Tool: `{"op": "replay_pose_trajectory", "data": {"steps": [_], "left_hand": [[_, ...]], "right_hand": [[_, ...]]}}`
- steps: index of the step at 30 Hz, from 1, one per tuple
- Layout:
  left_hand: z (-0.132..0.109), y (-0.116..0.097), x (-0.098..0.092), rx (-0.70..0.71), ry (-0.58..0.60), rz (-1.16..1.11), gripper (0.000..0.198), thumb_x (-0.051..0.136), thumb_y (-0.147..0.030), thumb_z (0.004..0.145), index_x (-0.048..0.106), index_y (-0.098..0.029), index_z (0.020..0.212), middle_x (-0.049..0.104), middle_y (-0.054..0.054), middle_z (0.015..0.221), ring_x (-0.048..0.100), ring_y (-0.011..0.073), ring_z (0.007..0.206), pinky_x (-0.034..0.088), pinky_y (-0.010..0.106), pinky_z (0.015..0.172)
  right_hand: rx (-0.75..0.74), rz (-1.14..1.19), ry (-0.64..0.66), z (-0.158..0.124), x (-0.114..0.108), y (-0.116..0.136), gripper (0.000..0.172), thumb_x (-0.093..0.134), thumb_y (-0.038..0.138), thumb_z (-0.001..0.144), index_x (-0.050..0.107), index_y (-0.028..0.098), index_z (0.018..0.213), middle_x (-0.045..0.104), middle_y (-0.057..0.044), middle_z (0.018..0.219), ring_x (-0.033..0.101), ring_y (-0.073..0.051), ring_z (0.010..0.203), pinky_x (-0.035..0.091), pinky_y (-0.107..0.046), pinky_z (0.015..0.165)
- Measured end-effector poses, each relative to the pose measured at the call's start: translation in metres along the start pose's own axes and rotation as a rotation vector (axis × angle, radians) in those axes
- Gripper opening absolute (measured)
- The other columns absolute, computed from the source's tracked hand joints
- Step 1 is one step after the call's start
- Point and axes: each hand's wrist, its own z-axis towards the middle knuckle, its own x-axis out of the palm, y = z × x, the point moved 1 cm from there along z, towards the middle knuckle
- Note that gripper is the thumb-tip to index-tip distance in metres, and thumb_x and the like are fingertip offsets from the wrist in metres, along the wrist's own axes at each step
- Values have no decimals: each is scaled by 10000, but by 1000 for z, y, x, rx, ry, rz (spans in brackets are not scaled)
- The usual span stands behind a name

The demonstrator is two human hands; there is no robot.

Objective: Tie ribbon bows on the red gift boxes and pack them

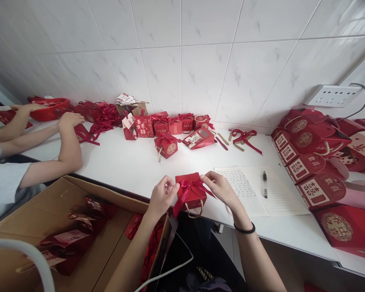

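Red gift box [197,202] at lower centre of frame, between my hands, satin bow [188,186] on top, its loops and tails spread left-right. Left hand [163,195]: fingers curled, thumb tip at the bow's left side. Right hand [219,187]: fingertips at the box's upper-right corner. Both about equally near; cannot tell whether either pinches ribbon. Rope handle [187,211] hangs toward me, bottom side. Box's long axis: unclear.
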Motion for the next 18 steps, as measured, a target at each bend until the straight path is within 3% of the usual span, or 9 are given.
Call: {"op": "replay_pose_trajectory", "data": {"steps": [3, 9, 13, 18], "left_hand": [[5, -9, 2, -103, 15, 59, 383, 411, -498, 848, 386, -198, 611, 396, -46, 559, 412, 108, 522, 334, 229, 536], [11, -11, 8, -128, 15, 101, 288, 432, -444, 839, 506, -203, 700, 535, -32, 641, 463, 115, 530, 359, 236, 550], [10, -6, 8, -132, -10, 69, 261, 422, -430, 848, 515, -205, 753, 520, -38, 639, 443, 102, 492, 344, 228, 520], [8, -5, 10, -136, 5, -29, 266, 394, -448, 869, 485, -209, 793, 457, -51, 594, 386, 92, 431, 313, 227, 472]], "right_hand": [[-57, 41, 17, 2, 6, -1, 371, 528, 539, 809, 569, 187, 698, 624, -18, 702, 553, -169, 681, 407, -280, 667], [-66, 153, -60, 3, 14, -3, 440, 512, 579, 808, 494, 188, 607, 533, 6, 596, 480, -139, 587, 380, -258, 584], [-38, 217, -78, 1, 16, -6, 487, 509, 639, 787, 468, 191, 602, 472, 18, 552, 417, -124, 523, 335, -248, 501], [-49, 280, -79, 0, 20, -8, 471, 543, 629, 776, 502, 182, 636, 497, 12, 575, 427, -119, 528, 347, -249, 510]]}}
